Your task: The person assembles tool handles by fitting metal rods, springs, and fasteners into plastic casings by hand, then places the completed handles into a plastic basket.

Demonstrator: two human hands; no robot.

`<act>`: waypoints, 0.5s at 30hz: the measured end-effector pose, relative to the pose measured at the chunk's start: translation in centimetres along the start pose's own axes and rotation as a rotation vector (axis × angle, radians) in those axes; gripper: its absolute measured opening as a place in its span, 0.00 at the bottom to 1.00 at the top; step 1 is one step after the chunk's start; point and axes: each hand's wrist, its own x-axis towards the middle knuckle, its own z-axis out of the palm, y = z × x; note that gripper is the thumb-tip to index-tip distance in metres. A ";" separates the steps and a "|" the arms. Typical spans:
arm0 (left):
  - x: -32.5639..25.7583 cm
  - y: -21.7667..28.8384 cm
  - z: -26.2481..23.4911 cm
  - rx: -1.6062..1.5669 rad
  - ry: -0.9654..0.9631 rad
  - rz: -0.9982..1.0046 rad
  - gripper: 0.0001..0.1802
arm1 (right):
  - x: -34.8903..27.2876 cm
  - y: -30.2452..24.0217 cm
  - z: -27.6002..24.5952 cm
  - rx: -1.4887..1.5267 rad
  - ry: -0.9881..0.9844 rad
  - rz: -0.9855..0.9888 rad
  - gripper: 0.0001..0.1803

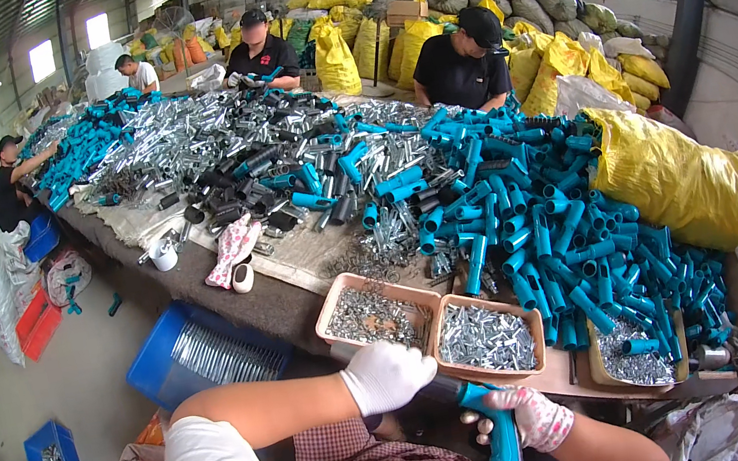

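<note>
My right hand (538, 414), in a white glove with pink pattern, is wrapped round a teal pistol-shaped tool handle (502, 439). A black end piece (443, 389) on the handle points left, toward my other hand. My left hand (391, 374), in a plain white glove, is closed in a fist just beyond that black piece; whatever its fingers hold is hidden. Right behind it stand a pinkish tray of small metal parts (328, 290) and a second tray of silver pins (442, 301), both at the table's near edge.
Teal plastic housings (575, 224) are heaped on the right, beside a yellow sack (685, 175). Metal and black parts cover the table's middle. A blue crate (151, 368) of metal rods sits at left. Several co-workers, one nearby (459, 66), are around the table.
</note>
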 end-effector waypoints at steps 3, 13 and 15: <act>1.4 -2.7 -0.1 0.104 0.287 0.144 0.07 | 1.7 2.1 -0.1 0.480 -0.248 -0.093 0.31; 0.4 1.2 1.3 -0.259 -0.278 -0.024 0.13 | -4.2 -1.2 3.6 -1.286 0.426 -1.512 0.21; 1.1 1.6 0.2 -0.264 -0.343 -0.016 0.14 | -3.8 -2.9 2.0 -0.753 0.575 -1.150 0.23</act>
